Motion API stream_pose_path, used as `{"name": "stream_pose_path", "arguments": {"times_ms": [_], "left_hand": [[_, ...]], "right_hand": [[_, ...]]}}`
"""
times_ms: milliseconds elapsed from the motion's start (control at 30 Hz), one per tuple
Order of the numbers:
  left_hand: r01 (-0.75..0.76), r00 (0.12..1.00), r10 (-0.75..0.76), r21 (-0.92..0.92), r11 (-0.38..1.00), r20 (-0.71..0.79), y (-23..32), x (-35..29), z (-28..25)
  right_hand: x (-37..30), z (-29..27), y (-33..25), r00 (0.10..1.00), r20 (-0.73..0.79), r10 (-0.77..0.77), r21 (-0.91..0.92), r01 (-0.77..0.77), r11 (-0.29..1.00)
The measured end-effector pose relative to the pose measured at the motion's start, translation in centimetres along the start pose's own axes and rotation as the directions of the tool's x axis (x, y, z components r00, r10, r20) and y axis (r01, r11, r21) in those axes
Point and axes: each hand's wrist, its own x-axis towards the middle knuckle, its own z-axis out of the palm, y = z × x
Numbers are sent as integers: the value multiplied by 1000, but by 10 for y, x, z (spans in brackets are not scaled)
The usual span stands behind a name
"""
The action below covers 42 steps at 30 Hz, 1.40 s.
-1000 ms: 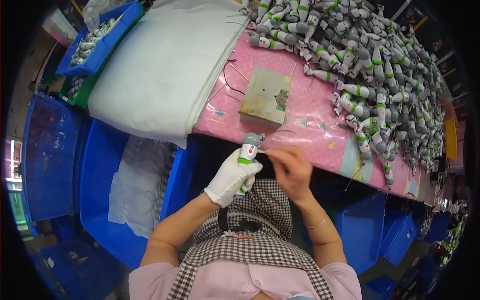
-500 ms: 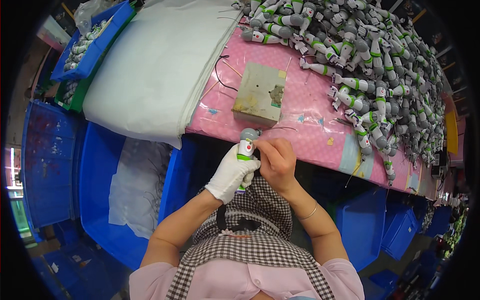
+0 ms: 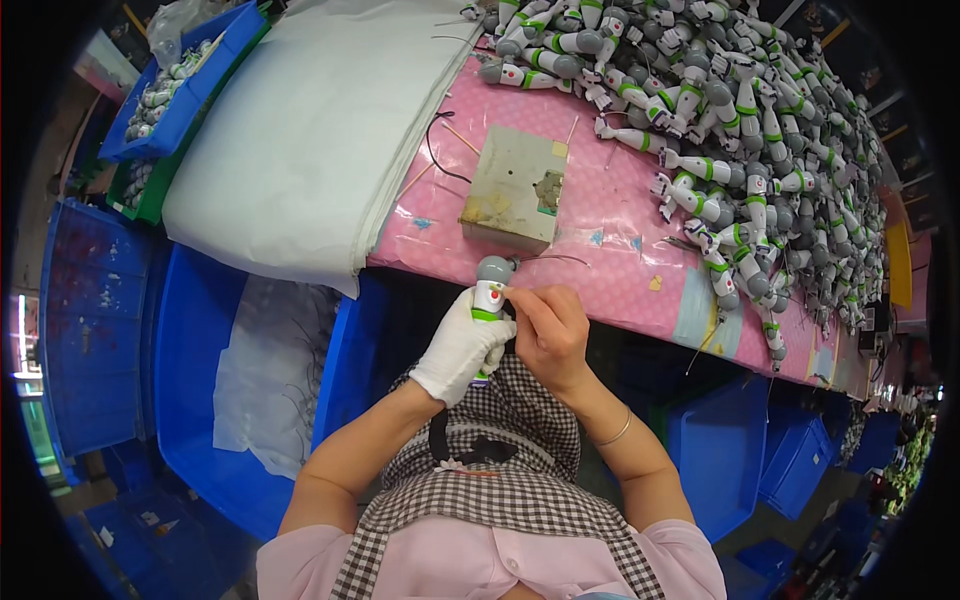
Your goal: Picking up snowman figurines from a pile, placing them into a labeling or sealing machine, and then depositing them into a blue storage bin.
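In my white-gloved left hand (image 3: 462, 348), the fingers are wrapped round a toy arm (image 3: 489, 292). The arm is white with a green band, a red dot and a grey ball-shaped shoulder at its upper end. A thin dark wire (image 3: 553, 258) runs out to the right from the shoulder. My bare right hand (image 3: 552, 335) is closed in a pinch, its fingertips against the arm's right side by the red dot. Whatever those fingers may hold is hidden. Both hands are just off the table's front edge, above my checked apron.
A worn metal box (image 3: 510, 190) sits on the pink-covered table (image 3: 600, 185) ahead. Many similar toy arms (image 3: 750, 150) are heaped at the right. White sheeting (image 3: 300, 140) covers the left side. Blue bins (image 3: 200, 380) stand below, and a blue crate (image 3: 125, 135) at far left holds small parts.
My right fingertips have shifted slightly at the arm beside the red dot. The left hand keeps its hold, and the whole view has moved very slightly.
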Motion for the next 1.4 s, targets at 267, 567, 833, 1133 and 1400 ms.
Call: {"name": "stream_pose_path", "arguments": {"times_ms": [267, 567, 833, 1133, 1400], "left_hand": [[-12, 1000, 12, 8, 1000, 14, 3, 5, 5], [-31, 988, 45, -98, 995, 145, 18, -32, -14], [-624, 530, 376, -49, 780, -760, 9, -112, -173], [42, 133, -250, -247, 968, -959, -308, -217, -412], [508, 92, -349, -258, 822, -932, -313, -174, -356]], "right_hand": [[0, -6, 0, 999, 4, 34, -42, -33, 999], [52, -36, 89, 956, -174, 236, -174, -266, 948], [129, -27, 193, 992, 125, 21, -638, 65, 767], [165, -64, 230, 981, 145, 127, -754, 26, 657], [170, -82, 89, 933, -241, 266, 125, -242, 962]]}}
